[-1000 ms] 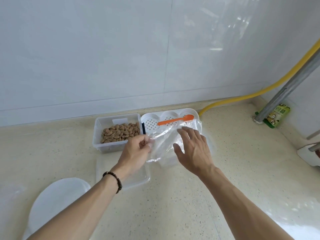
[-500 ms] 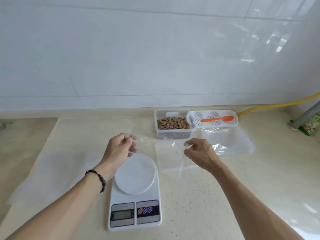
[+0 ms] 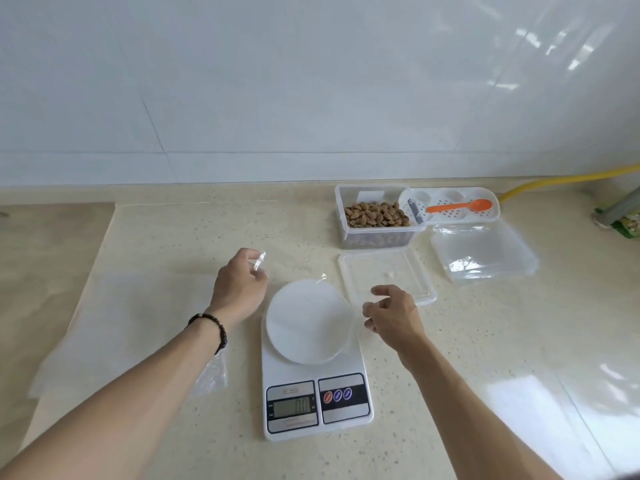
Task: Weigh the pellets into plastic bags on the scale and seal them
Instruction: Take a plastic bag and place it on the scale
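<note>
I see my left hand (image 3: 239,289) and right hand (image 3: 391,315) pinching a clear plastic bag (image 3: 304,289) stretched over the white digital scale (image 3: 313,375); clear tub of brown pellets (image 3: 375,214) behind.

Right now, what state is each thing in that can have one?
Pellet tub: lid off, partly full.
Tub lid: flat on the counter, off the tub.
Scale: switched on, digits blurred.
Plastic bag: empty, stretched over the scale platform.
Orange spoon: lying in the white tray.
Left hand: pinching the bag's edge.
Right hand: pinching the bag's other edge.
</note>
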